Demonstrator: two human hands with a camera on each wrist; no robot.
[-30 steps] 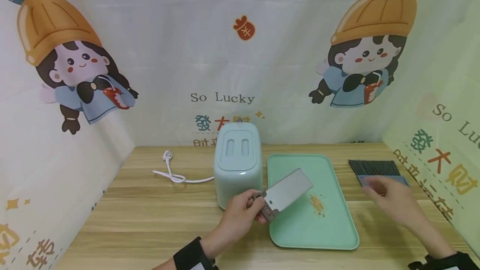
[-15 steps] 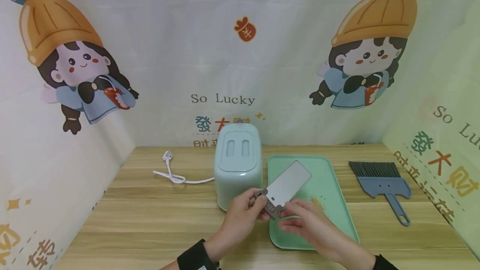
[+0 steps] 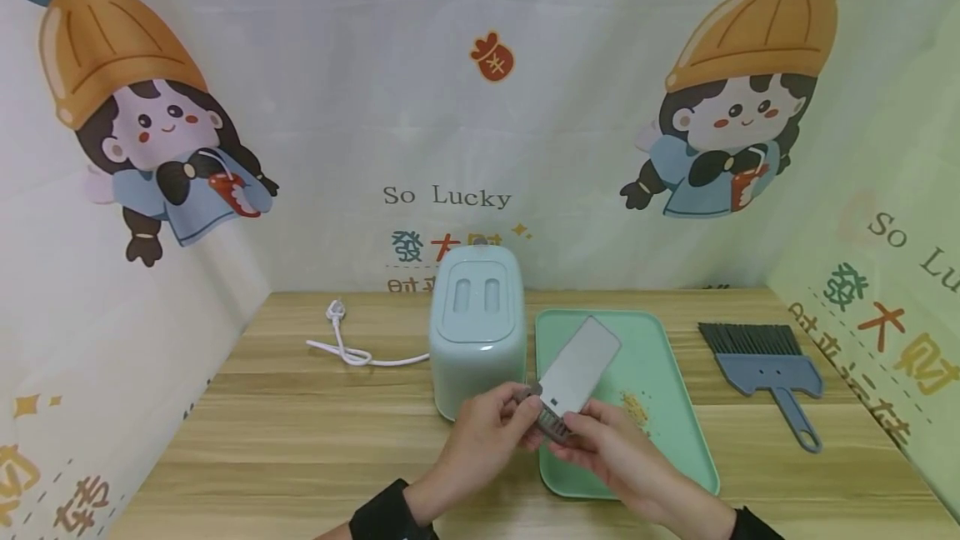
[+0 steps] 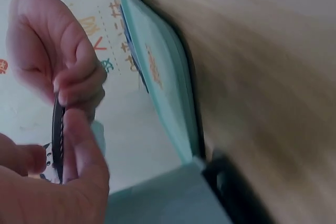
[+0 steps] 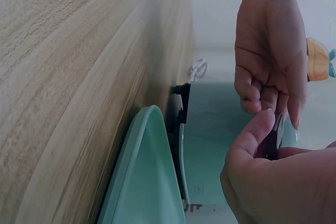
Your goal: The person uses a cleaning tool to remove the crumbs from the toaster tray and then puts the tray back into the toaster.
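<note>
A flat silver crumb tray (image 3: 583,361) with a grey-brown handle end is held up at a slant, partly over a green serving tray (image 3: 678,448). My left hand (image 3: 480,440) pinches one side of that handle between thumb and fingers. At its other side, my right hand (image 3: 622,457) pinches it too. Seen edge-on in the left wrist view, the handle (image 4: 57,135) is a thin dark strip between both hands. A small heap of tan crumbs (image 3: 636,408) lies on the green tray. Left of it stands a pale blue toaster (image 3: 480,307) with its lid on.
A blue hand brush (image 3: 772,369) with dark bristles lies right of the green tray. The toaster's white cord (image 3: 356,357) and plug lie on the wooden table (image 3: 300,440) at left. A printed cloth (image 3: 570,148) hangs behind the table.
My right hand has come from over the brush, leftward to the crumb tray, and now grips its handle. The crumb tray has turned slightly more upright in view. The left hand keeps its hold.
</note>
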